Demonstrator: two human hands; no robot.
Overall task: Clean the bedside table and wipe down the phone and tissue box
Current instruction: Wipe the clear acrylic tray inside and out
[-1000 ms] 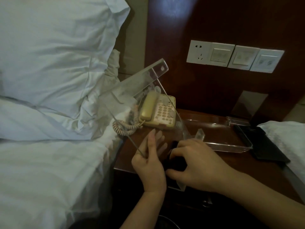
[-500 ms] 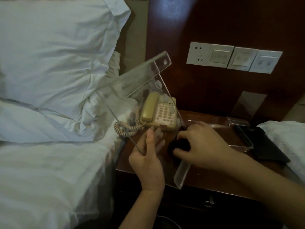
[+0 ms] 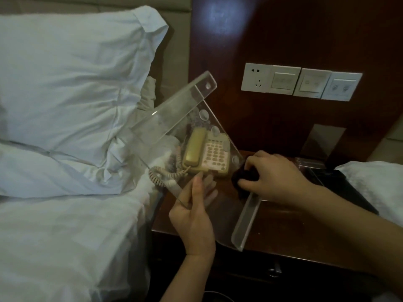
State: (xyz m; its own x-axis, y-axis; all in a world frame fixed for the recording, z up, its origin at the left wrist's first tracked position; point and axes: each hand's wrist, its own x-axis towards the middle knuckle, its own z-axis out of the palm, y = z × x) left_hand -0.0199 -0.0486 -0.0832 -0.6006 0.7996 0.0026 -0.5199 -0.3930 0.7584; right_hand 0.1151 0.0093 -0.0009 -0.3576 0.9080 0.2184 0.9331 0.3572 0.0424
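— Dark, glossy wood is seen behind and beneath everything: a panelled wall [image 3: 294,35] and a reddish tabletop [image 3: 283,232]. What is mounted on the wall?

— A row of white plastic plates [image 3: 301,83] is fixed at about 1 o'clock from the phone: one socket, then switches. At 9 o'clock a bed [image 3: 65,236] with creased white sheets and two plump pillows [image 3: 72,73] is pressed against the tabletop's edge.

— Where is the phone found?

— The phone [image 3: 207,153], cream plastic with a rounded handset and a grid of pale buttons, is set at the tabletop's far left, its coiled cord [image 3: 165,173] trailing toward the bed. It is viewed through a clear acrylic tray [image 3: 174,118], flat-bottomed with low walls, which is tilted up on edge in front of it.

— How is the tray held?

— Its lower edge is gripped by the left hand [image 3: 194,219], thumb over the near face, fingers [image 3: 209,190] seen through the plastic behind. A dark, soft cloth [image 3: 244,177] is clenched in the right hand [image 3: 274,177] and pressed against the tray at 3 o'clock of the phone. A black tray [image 3: 349,188] is seen at the tabletop's right. No tissue box can be made out.
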